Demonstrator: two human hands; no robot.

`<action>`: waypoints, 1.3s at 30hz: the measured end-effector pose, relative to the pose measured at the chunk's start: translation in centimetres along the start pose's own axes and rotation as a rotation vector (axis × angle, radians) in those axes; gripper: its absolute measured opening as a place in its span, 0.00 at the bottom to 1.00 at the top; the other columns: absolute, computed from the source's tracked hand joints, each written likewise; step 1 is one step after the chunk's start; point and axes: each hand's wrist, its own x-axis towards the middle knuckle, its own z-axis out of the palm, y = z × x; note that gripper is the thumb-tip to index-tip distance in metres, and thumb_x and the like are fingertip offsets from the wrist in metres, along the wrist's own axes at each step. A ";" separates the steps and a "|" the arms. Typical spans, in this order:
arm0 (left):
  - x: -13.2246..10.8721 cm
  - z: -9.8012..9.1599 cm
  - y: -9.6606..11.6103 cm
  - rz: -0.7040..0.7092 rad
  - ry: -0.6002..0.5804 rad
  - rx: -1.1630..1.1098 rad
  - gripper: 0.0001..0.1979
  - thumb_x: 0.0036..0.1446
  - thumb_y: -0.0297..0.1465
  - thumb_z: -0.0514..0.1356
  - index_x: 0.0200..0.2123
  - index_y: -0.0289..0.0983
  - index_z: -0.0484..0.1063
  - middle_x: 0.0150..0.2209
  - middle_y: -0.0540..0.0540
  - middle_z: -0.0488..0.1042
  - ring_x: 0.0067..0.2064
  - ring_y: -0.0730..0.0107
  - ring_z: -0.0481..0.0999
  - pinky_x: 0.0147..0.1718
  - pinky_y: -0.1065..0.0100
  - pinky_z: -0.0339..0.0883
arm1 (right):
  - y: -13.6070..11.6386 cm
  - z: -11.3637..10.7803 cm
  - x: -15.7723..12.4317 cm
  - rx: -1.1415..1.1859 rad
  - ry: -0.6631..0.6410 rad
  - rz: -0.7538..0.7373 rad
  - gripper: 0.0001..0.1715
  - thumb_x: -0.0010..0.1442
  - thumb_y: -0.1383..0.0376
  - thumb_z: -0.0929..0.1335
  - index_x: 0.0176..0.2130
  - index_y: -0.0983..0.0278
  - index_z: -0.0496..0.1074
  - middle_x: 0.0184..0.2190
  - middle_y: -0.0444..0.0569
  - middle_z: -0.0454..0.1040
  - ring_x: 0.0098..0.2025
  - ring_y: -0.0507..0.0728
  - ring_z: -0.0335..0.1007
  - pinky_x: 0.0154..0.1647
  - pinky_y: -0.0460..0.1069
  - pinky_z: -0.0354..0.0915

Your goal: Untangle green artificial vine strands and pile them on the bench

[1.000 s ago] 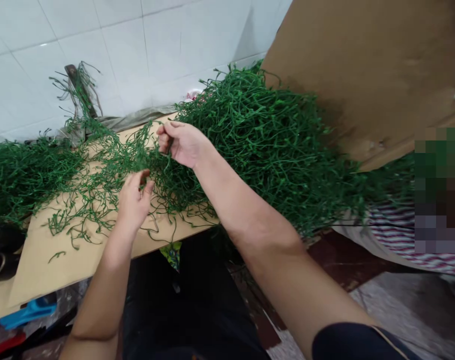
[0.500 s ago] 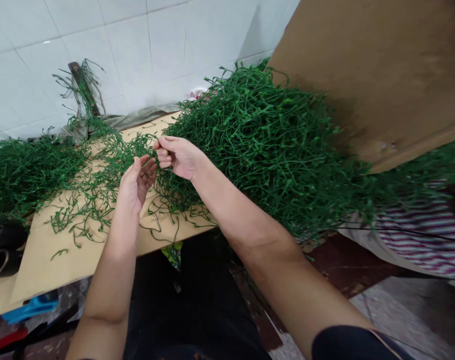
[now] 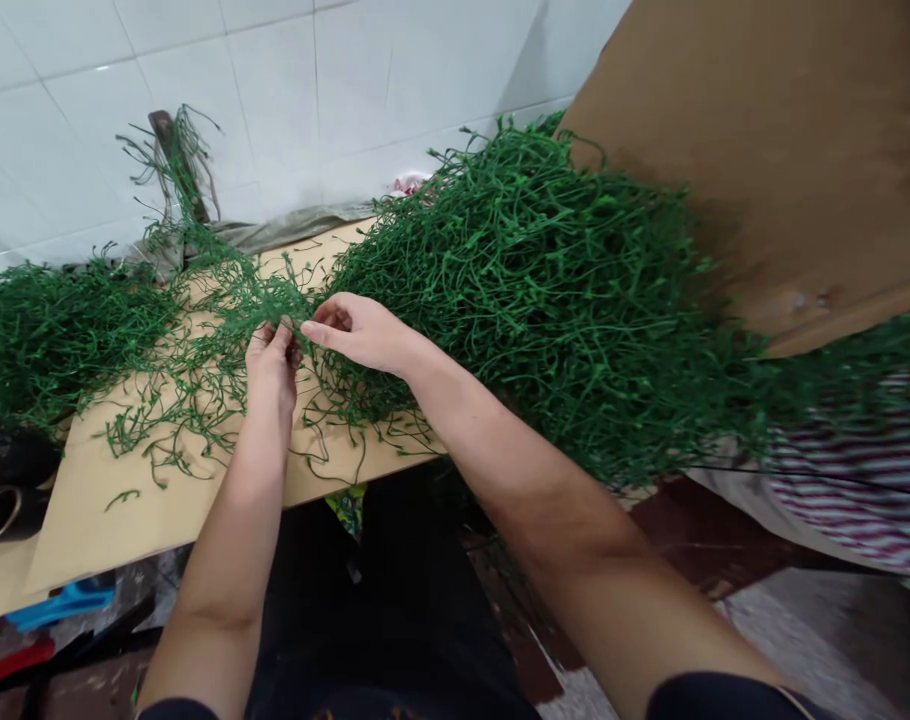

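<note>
The left grip (image 3: 272, 362) pinches green stems (image 3: 269, 298) beside the right grip (image 3: 366, 334), above a tan board (image 3: 155, 515).

Before me, tan board (image 3: 125, 540). On it: big stem heap (image 3: 545, 290) to my right, loose stems (image 3: 215, 350) mid-board, smaller heap (image 3: 65, 340) left.

Place: makeshift workshop; whether inside a home cannot be told.
Far wall (image 3: 425, 90): white tiles.
Counter (image 3: 117, 530): tan board bearing green stems (image 3: 530, 280) in bulk heaps.
Right: large brown panel (image 3: 785, 150) just beside the stems.
</note>
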 end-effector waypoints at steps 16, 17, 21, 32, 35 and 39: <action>-1.5 -1.4 0.7 0.087 -0.214 0.057 0.08 0.53 0.36 0.59 0.28 0.37 0.70 0.41 0.49 0.76 0.38 0.75 0.75 0.33 0.73 0.66 | 0.3 0.8 2.0 0.702 0.209 0.371 0.15 0.62 0.61 0.61 0.25 0.65 0.60 0.17 0.38 0.60 0.17 0.44 0.55 0.21 0.43 0.62; -1.5 -1.4 0.7 0.093 -0.220 0.039 0.07 0.54 0.35 0.59 0.28 0.37 0.70 0.41 0.49 0.76 0.39 0.75 0.75 0.34 0.73 0.66 | 0.3 1.0 1.9 0.724 0.205 0.362 0.16 0.61 0.59 0.61 0.25 0.65 0.60 0.17 0.38 0.59 0.17 0.44 0.54 0.21 0.42 0.63; -1.5 -1.3 0.7 0.136 -0.195 0.021 0.07 0.53 0.36 0.59 0.29 0.38 0.70 0.38 0.49 0.76 0.38 0.75 0.75 0.34 0.73 0.67 | 0.1 2.0 0.6 0.707 0.063 0.344 0.17 0.53 0.56 0.69 0.26 0.64 0.61 0.20 0.40 0.62 0.19 0.44 0.58 0.22 0.44 0.65; -1.3 -1.6 -0.1 0.082 -0.217 -0.114 0.06 0.54 0.33 0.59 0.27 0.37 0.69 0.33 0.50 0.76 0.34 0.78 0.74 0.32 0.74 0.66 | 1.4 1.7 0.7 0.101 0.215 0.031 0.21 0.58 0.63 0.63 0.18 0.65 0.56 0.15 0.38 0.50 0.18 0.45 0.43 0.21 0.45 0.42; -1.0 -1.5 -0.2 0.084 -0.236 -0.167 0.06 0.55 0.32 0.58 0.27 0.37 0.68 0.32 0.51 0.76 0.35 0.77 0.74 0.33 0.74 0.66 | 1.4 1.8 1.4 -0.161 0.281 -0.114 0.22 0.57 0.62 0.64 0.16 0.65 0.56 0.15 0.39 0.50 0.21 0.46 0.46 0.25 0.46 0.43; -1.6 -1.3 0.2 0.166 -0.243 -0.112 0.10 0.54 0.34 0.60 0.24 0.36 0.66 0.28 0.51 0.74 0.31 0.77 0.74 0.31 0.74 0.65 | 2.2 1.1 3.4 -0.182 0.283 -0.078 0.22 0.57 0.63 0.63 0.17 0.64 0.53 0.15 0.38 0.48 0.21 0.46 0.44 0.25 0.46 0.43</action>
